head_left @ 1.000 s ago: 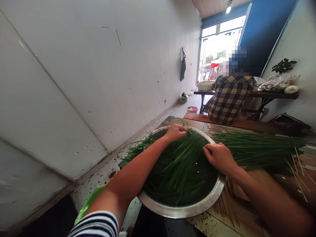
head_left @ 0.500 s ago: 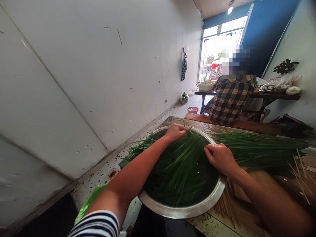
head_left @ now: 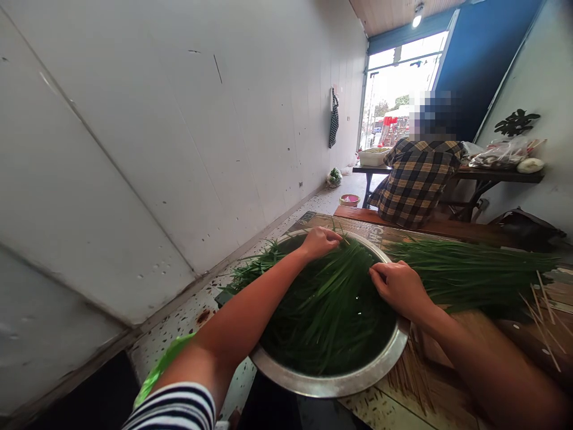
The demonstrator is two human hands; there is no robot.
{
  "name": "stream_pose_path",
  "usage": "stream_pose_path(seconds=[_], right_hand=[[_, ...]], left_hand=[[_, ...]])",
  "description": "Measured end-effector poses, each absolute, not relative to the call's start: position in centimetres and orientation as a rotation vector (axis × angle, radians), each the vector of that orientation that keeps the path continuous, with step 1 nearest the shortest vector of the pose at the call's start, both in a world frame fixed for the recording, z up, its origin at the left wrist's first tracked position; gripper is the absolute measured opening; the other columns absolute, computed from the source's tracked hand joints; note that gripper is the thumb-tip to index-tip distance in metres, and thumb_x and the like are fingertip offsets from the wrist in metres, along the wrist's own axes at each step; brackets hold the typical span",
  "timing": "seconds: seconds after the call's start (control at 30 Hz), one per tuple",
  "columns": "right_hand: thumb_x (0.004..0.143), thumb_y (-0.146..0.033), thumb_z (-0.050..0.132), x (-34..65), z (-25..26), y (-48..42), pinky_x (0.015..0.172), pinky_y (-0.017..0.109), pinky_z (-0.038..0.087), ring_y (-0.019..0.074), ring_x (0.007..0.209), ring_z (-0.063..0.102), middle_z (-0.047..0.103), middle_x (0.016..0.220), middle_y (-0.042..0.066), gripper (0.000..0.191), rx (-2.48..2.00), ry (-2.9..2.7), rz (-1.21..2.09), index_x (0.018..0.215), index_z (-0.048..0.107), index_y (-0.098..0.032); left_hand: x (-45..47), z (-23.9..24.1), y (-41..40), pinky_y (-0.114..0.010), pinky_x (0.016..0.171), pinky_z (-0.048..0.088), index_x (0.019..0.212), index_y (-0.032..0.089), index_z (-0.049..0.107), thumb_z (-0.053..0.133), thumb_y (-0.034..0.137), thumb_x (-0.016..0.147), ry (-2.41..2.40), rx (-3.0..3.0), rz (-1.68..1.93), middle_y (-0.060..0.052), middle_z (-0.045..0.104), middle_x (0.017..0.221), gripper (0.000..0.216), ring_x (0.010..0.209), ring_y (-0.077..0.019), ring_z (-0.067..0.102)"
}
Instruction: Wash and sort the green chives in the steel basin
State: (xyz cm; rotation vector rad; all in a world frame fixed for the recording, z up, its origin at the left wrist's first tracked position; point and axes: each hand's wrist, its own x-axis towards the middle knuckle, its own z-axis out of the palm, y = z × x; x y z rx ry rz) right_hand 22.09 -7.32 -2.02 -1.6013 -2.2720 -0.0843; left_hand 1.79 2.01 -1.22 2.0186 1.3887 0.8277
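A wide metal basin [head_left: 329, 387] is full of long green leaves that look like garlic chives [head_left: 331, 298], some of them fanning down from its far side. My left hand [head_left: 321, 242] is closed at the far rim, its fingertips pinching the upper ends of the chives. A thin pale stick tip shows just beyond those fingers. Over the basin's right rim, my right hand [head_left: 398, 285] is closed in a pinch beside the fan of leaves. What lies between its thumb and finger is too small to make out.
More chives [head_left: 470, 269] lie on the wooden table at the right. Bamboo skewers [head_left: 409, 376] lie beside the basin, and others [head_left: 544, 322] at the far right. A person in a plaid shirt [head_left: 416, 179] sits beyond on a bench. The white wall [head_left: 179, 149] runs along the left.
Very little differs. My left hand has shifted slightly at the far rim, and my right hand keeps its pinch in the same place.
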Motion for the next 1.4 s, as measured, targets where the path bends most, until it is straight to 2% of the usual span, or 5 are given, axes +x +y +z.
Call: stream_pose_path(seconds=[0.2,0.43,0.57,0.87,1.4], right_hand=[[0.088,-0.028,0.037,22.1,-2.1,-7.3,0.071,0.028,0.032,0.0160,0.069,0.061,0.070,0.072,0.005,0.035,-1.624,-2.282,-0.118,0.070,0.066,-0.018],[0.088,-0.030,0.039,22.3,-2.5,-7.1,0.070,0.028,0.032,0.0162,0.068,0.060,0.070,0.072,0.005,0.034,-1.611,-2.261,-0.138,0.074,0.068,-0.019],[0.088,-0.030,0.039,22.4,-2.6,-7.0,0.069,0.028,0.032,0.0152,0.064,0.059,0.069,0.069,0.004,0.034,-1.589,-2.258,-0.149,0.072,0.067,-0.019],[0.087,-0.029,0.039,22.3,-2.2,-7.2,0.068,0.028,0.032,0.0151,0.063,0.059,0.069,0.067,0.003,0.034,-1.613,-2.261,-0.139,0.071,0.068,-0.020],[0.087,-0.029,0.039,22.4,-2.3,-7.3,0.067,0.027,0.032,0.0147,0.062,0.058,0.069,0.065,0.003,0.034,-1.544,-2.247,-0.158,0.070,0.068,-0.020]], left_hand=[[2.7,-0.6,0.9,-0.020,0.080,0.049,0.094,0.015,0.073,0.056,0.019,0.073,1.255,2.125,0.744,-0.003,0.072,0.090,0.027,0.081,-0.0120,0.063],[-0.1,-0.5,3.0,-0.026,0.077,0.047,0.092,0.013,0.073,0.054,0.023,0.077,1.807,2.198,0.660,-0.008,0.071,0.089,0.026,0.082,-0.0175,0.063],[-1.0,-2.2,4.1,-0.025,0.073,0.047,0.088,0.015,0.073,0.062,0.026,0.072,1.852,2.250,0.453,-0.007,0.070,0.087,0.022,0.080,-0.0179,0.062],[-0.3,-1.7,3.6,-0.026,0.073,0.047,0.092,0.017,0.071,0.066,0.025,0.069,1.856,2.269,0.403,-0.006,0.069,0.089,0.025,0.079,-0.0172,0.061],[-0.3,-1.5,3.8,-0.022,0.068,0.051,0.088,0.009,0.069,0.060,0.017,0.071,1.502,1.854,0.808,-0.006,0.070,0.078,0.021,0.067,-0.0111,0.063]])
